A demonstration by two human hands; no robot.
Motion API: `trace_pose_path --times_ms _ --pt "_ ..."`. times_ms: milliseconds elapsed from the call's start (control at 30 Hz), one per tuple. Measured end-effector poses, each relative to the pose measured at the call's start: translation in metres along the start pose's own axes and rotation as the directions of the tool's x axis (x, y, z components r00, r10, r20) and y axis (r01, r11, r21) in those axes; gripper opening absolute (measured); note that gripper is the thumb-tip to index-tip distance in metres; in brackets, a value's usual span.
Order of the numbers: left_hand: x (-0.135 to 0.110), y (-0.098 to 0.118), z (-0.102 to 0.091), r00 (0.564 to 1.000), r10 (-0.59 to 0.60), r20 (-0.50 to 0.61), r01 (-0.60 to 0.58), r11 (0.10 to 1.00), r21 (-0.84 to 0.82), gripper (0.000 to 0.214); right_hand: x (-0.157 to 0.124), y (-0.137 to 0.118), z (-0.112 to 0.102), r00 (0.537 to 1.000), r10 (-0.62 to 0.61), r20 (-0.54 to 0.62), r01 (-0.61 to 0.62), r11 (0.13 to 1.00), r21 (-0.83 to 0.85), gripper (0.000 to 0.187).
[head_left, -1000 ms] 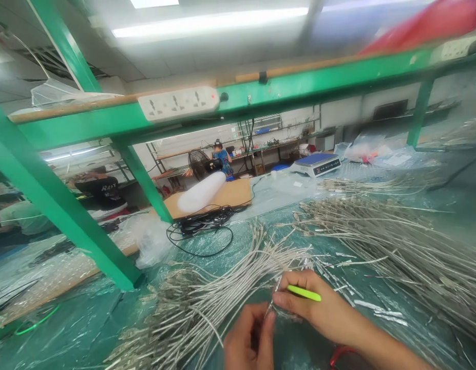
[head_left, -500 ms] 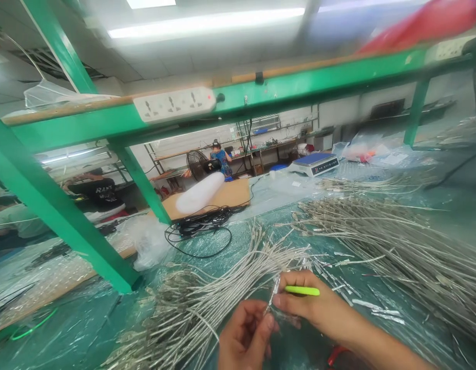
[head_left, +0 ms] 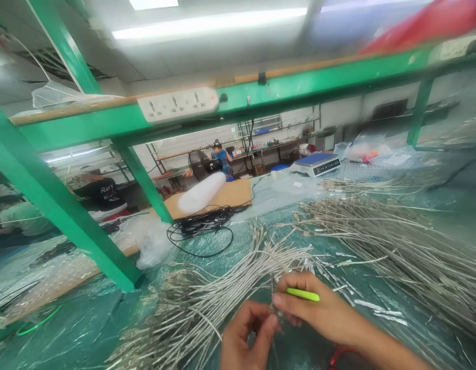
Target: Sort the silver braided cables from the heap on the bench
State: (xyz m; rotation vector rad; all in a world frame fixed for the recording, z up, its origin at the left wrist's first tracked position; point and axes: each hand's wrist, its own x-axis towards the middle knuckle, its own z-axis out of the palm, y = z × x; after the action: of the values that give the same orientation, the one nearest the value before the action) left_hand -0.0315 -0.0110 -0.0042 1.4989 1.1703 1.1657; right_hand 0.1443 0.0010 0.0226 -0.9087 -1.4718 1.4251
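Note:
Above the green bench covering, my left hand (head_left: 250,334) is pinched closed on the end of a thin grey cable, close to my right fingertips. My right hand (head_left: 305,298) is also closed, its thumb and forefinger pressing on a small silvery piece at the cable end. A slim yellow-green handle (head_left: 303,294) lies across that hand, its other end hidden in the fingers. Left of the hands spreads a bundle of grey cables (head_left: 218,288) with connector ends. Shiny foil strips (head_left: 378,310) are scattered to the right.
A larger cable pile (head_left: 395,236) covers the right side. Partly under my right forearm is a red-handled tool (head_left: 340,353). Black cables (head_left: 207,221), a scale (head_left: 317,164) and a green frame post (head_left: 79,216) stand farther back. Co-workers sit beyond the bench.
The silvery strip that stuck out slantwise between my fingertips now stands more upright and shows less. My hands have drawn closer together. The view has shifted slightly.

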Motion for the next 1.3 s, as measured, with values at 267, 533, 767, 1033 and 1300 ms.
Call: trace_pose_path --times_ms 267,533,767,1033,1300 --pt "0.002 -0.001 0.001 0.997 -0.082 0.002 0.080 0.974 -0.213 0.032 0.000 -0.001 0.005 1.000 0.012 0.028 -0.015 0.996 0.089 0.030" --pt "0.005 0.000 0.003 0.979 -0.203 0.012 0.180 0.841 -0.509 0.034 0.006 0.010 0.012 0.995 0.098 0.006 -0.097 0.973 0.209 0.029" --pt "0.006 0.002 0.000 0.978 -0.209 0.018 0.185 0.817 -0.547 0.033 0.006 0.007 0.010 0.993 0.121 0.000 -0.119 0.977 0.178 0.026" --pt "0.004 0.001 0.002 0.985 -0.164 -0.054 0.122 0.879 -0.461 0.033 0.009 0.006 -0.009 0.985 0.165 -0.039 -0.162 0.984 0.068 0.022" --pt "0.004 0.002 0.002 0.984 -0.079 -0.163 0.026 0.952 -0.306 0.033 0.007 -0.007 -0.017 0.952 -0.022 -0.305 -0.019 0.991 -0.129 0.023"
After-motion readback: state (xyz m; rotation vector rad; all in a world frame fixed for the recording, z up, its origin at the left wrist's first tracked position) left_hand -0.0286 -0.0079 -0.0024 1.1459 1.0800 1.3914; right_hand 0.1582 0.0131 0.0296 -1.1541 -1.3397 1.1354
